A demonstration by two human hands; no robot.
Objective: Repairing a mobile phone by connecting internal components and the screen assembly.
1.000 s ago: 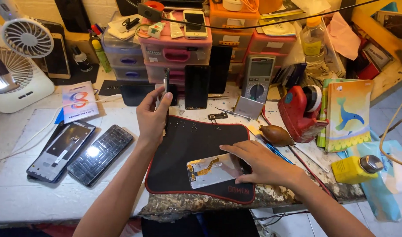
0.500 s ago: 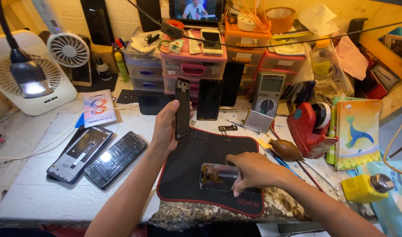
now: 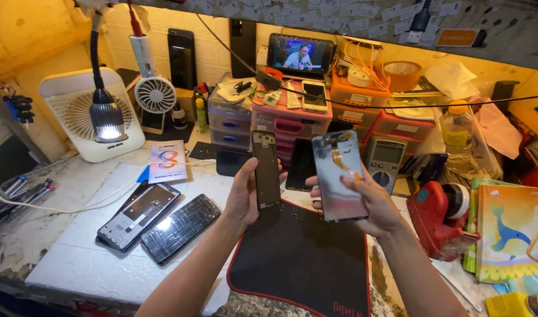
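Note:
My left hand (image 3: 243,196) holds a dark phone frame (image 3: 266,169) upright by its lower edge. My right hand (image 3: 371,202) holds a silvery phone screen panel (image 3: 338,176) with an orange flex cable at its top, back side toward me. Both parts are raised side by side above a black work mat (image 3: 304,258) with a red border, a small gap between them.
Two opened phones (image 3: 157,220) lie on the white board at left. A lamp (image 3: 107,120) and small fans (image 3: 154,94) stand behind. Stacked plastic drawers (image 3: 289,120), a multimeter (image 3: 385,158), a red tape dispenser (image 3: 439,220) and a colourful booklet (image 3: 506,232) crowd the back and right.
My right hand has picked the screen panel up off the mat and raised it beside the frame. My left hand lifted the frame higher. The view tilted upward.

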